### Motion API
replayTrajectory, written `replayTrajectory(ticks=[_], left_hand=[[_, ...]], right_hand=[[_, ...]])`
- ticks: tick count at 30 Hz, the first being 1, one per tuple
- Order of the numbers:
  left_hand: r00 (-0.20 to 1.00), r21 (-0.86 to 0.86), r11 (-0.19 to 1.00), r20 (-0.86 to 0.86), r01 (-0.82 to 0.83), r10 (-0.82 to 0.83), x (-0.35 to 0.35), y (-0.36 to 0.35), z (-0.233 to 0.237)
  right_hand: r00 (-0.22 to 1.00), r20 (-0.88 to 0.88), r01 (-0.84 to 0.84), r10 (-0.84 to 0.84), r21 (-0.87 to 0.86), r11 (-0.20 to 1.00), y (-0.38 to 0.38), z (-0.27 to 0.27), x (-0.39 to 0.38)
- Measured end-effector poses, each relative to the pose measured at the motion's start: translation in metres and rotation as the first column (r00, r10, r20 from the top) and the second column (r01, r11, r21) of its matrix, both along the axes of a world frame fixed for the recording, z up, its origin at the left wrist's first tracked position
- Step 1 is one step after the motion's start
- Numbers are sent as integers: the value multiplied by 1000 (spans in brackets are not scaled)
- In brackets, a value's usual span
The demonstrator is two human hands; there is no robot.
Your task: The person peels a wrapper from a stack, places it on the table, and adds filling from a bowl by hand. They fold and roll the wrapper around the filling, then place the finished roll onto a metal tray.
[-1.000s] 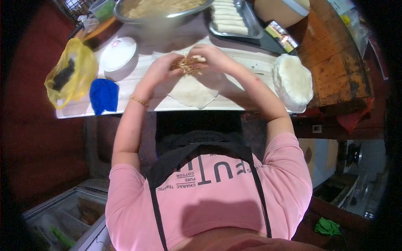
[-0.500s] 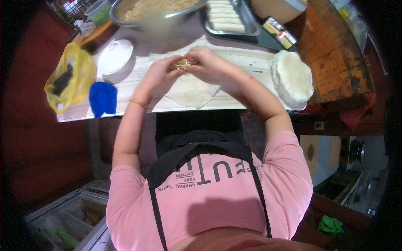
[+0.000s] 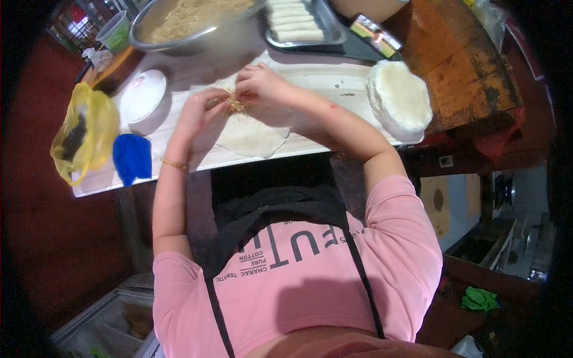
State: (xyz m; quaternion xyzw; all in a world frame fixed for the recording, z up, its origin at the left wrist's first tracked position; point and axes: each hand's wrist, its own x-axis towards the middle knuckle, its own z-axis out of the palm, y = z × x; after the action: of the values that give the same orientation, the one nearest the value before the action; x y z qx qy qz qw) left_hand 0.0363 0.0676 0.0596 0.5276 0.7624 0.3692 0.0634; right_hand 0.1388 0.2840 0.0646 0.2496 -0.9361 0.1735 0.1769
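Note:
A round, thin white wrapper [image 3: 253,138] lies on the white board in front of me. Near its far part sits a small heap of shredded brownish filling [image 3: 239,107]. My left hand [image 3: 202,110] is at the left end of this heap, thumb and fingers curled in on the shreds. From the right, my right hand [image 3: 261,85] presses bent fingers into the top of the same heap. The fingertips partly hide the filling and the wrapper's far edge.
A stack of round wrappers [image 3: 399,98] stands at the right. Behind are a big metal bowl of filling [image 3: 164,42], a tray [image 3: 335,33] of white rolls and a phone [image 3: 375,37]. Leftward are a white bowl [image 3: 143,98], yellow bag [image 3: 98,128] and blue scraper [image 3: 132,158].
My right hand has shifted from the heap's right end to its top, bending its fingers in. My left hand stays at the left end. The whole view has tilted slightly.

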Motion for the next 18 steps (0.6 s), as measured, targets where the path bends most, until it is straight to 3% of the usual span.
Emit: replayTrajectory(ticks=[3,5,6,8,11,18], left_hand=[[993,54,998,113,-23,17,1,-2,-3],[998,128,992,-55,-13,20,4,-3,1],[998,126,992,-53,-14,21,5,-2,0],[991,85,996,131,19,-30,8,2,-5],[997,67,997,75,30,-35,10,4,-10],[994,-76,995,77,-72,78,12,6,-4]], right_hand=[[995,83,66,-57,-101,993,-10,16,18],[978,105,199,-183,-177,964,-18,28,30],[977,107,199,-182,-178,964,-16,22,27],[964,204,211,-170,-198,957,-9,11,21],[980,178,118,-88,-164,979,-8,4,22],[960,267,153,-86,-242,958,-7,-6,15]])
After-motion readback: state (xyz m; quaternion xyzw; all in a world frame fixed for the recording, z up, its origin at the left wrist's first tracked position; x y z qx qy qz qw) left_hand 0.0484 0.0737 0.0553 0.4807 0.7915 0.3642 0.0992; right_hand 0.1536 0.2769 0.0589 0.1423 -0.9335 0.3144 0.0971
